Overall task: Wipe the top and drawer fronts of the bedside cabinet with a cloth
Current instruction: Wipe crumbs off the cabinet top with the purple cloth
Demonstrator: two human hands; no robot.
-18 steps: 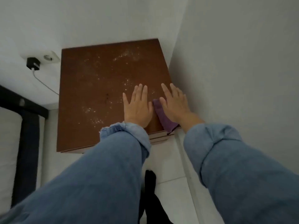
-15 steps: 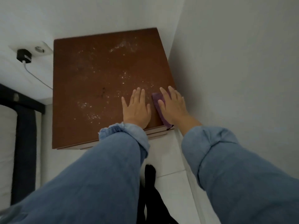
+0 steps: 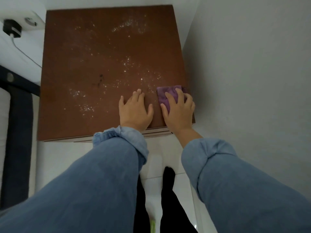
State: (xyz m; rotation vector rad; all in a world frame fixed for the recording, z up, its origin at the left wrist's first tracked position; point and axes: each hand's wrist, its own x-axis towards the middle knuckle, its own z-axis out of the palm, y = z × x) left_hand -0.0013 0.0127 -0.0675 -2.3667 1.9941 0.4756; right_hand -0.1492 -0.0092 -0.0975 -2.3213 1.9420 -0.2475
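The brown top of the bedside cabinet (image 3: 104, 52) fills the upper middle of the view, speckled with white dust and a small dark mark. My right hand (image 3: 179, 111) presses a purple cloth (image 3: 165, 94) flat against the top near its front right corner. My left hand (image 3: 134, 111) lies flat on the top just left of the cloth, fingers together, holding nothing. The drawer fronts are hidden below the front edge.
A grey wall (image 3: 252, 73) runs close along the cabinet's right side. A white wall socket (image 3: 32, 22) with a black plug (image 3: 12, 28) and cable sits at the upper left. A dark bed frame (image 3: 18, 125) stands at the left. White floor tiles (image 3: 55, 158) lie below.
My right hand has pushed the cloth forward from the front edge onto the top, and more cloth shows ahead of the fingers. The view has moved closer to the cabinet.
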